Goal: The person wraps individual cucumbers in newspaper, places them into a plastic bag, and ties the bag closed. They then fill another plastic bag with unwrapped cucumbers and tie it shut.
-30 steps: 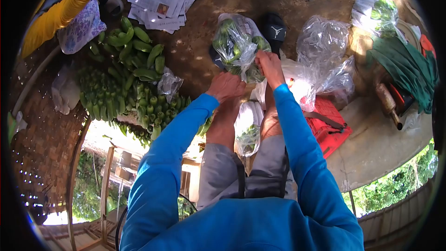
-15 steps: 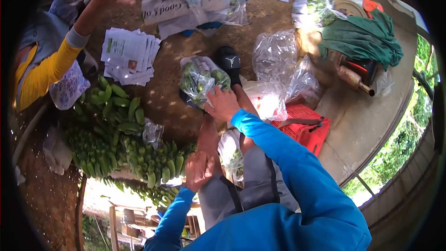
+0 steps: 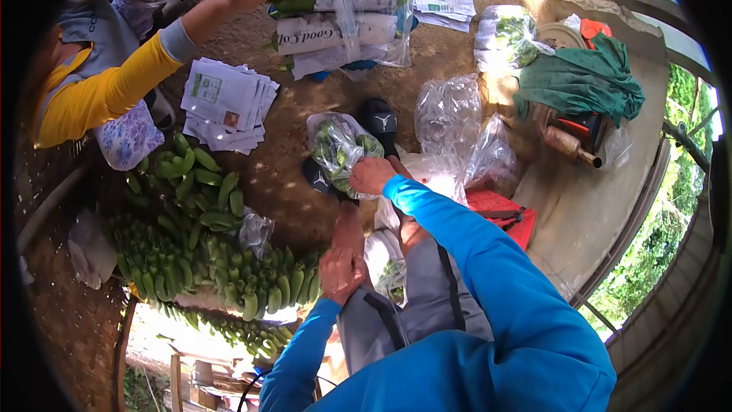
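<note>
A clear plastic bag (image 3: 335, 145) packed with green produce lies on the ground between my feet, one end facing me. My right hand (image 3: 371, 175) closes on the near end of this bag, fingers bent and partly hidden by the plastic. My left hand (image 3: 341, 273) lies against my left leg near the knee, fingers stretched out and nothing in them. Another bag with green produce (image 3: 390, 275) shows between my legs.
Green bananas (image 3: 221, 259) are heaped at left. A person in yellow sleeves (image 3: 122, 95) touches newspaper-wrapped bundles (image 3: 335, 34) in plastic. Paper stacks (image 3: 229, 103), loose plastic bags (image 3: 450, 118), a red crate (image 3: 503, 217), a green cloth (image 3: 583, 80) and a filled bag (image 3: 507, 34) lie around.
My right hand has gone from lying on top of the bag to gripping its near end. The other person's hand has reached right, onto the wrapped bundles. The view has shifted slightly.
</note>
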The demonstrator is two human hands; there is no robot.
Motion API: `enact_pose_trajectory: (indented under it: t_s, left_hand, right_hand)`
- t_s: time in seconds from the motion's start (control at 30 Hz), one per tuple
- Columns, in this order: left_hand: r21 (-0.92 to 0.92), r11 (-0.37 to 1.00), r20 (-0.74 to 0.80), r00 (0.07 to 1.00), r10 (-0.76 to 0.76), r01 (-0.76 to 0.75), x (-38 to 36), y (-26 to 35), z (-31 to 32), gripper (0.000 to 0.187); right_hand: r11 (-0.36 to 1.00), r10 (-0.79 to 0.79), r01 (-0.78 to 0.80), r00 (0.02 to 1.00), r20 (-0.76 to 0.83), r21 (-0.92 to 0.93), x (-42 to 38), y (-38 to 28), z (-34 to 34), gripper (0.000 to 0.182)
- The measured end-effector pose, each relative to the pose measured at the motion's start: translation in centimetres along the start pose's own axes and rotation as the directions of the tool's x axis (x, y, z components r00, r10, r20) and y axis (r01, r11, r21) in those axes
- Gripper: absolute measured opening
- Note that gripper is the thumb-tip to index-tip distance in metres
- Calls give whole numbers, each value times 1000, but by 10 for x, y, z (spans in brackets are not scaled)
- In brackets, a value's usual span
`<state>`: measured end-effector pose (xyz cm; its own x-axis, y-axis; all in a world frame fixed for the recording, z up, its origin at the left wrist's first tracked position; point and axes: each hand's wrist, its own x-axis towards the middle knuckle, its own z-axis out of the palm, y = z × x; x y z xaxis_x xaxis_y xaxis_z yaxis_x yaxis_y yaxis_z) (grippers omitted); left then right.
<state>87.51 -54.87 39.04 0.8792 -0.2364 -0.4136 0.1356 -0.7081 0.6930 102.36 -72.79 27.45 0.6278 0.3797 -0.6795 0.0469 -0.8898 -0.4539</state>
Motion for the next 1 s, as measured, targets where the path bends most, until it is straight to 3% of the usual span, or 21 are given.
enact_pose_trajectory:
  t_s: [0.13, 0.2, 0.23, 0.3, 0.33, 0.37, 0.4, 0.43, 0.5, 0.53, 0.57, 0.6, 0.77, 0.83, 1.0]
  left_hand:
    - [20, 999, -7, 999, -35, 35, -6, -3, 5, 13]
    - [15, 997, -18, 997, -70, 71, -3, -3, 10, 14]
    - [18, 997, -21, 997, -76, 77, -3, -5, 11, 14]
    - [16, 996, -12, 996, -93, 93, -5, -3, 10, 14]
    - [-7, 993, 0, 993, -116, 116, -1, 2, 5, 14]
    - [-28, 991, 9, 991, -133, 134, 4, 6, 3, 14]
    - [-11, 994, -22, 993, -113, 113, 4, 5, 11, 15]
    - [-14, 993, -23, 993, -117, 117, 4, 9, 10, 15]
    - [-162, 967, -12, 979, -203, 198, 12, 20, 13, 16]
    - [-166, 965, -18, 978, -207, 201, 18, 28, 19, 16]
    - [-131, 973, -13, 981, -192, 189, 18, 35, 21, 16]
    - [-95, 980, -11, 985, -174, 172, 19, 41, 23, 17]
    - [-38, 976, -26, 977, -214, 213, 36, 61, 45, 18]
    - [-10, 976, -28, 976, -218, 218, 41, 69, 51, 18]
    - [71, 936, 23, 937, -348, 345, 49, 79, 69, 18]
  right_hand:
    - [997, -12, 8, 998, 59, 71, -9, 1, -16, 32]
    - [992, 51, -62, 994, 94, 113, -25, 5, -28, 33]
    - [993, 49, -59, 993, 107, 102, -37, 17, -29, 33]
    - [982, -187, 187, 982, 6, 29, -64, 39, -31, 18]
    - [990, -66, 78, 993, 100, -119, -72, 45, -29, 14]
    - [989, -67, 80, 992, 105, -125, -80, 56, -29, 14]
    - [911, -328, 278, 936, -127, -304, -90, 81, -19, 17]
    - [766, -585, 397, 757, -291, -506, -99, 92, -24, 22]
    - [764, -587, 395, 754, -294, -511, -102, 108, -49, 17]
    - [922, -336, 270, 915, -225, -279, -101, 112, -68, 19]
    - [998, -59, 56, 995, -80, -39, -107, 112, -80, 22]
    - [989, 62, -56, 997, -46, 135, -104, 114, -99, 32]
    - [907, 172, -151, 985, -19, 393, -110, 149, -168, 37]
    - [716, 372, -331, 926, 65, 615, -110, 167, -181, 39]
    - [621, 469, -374, 881, 56, 689, -96, 200, -229, 39]
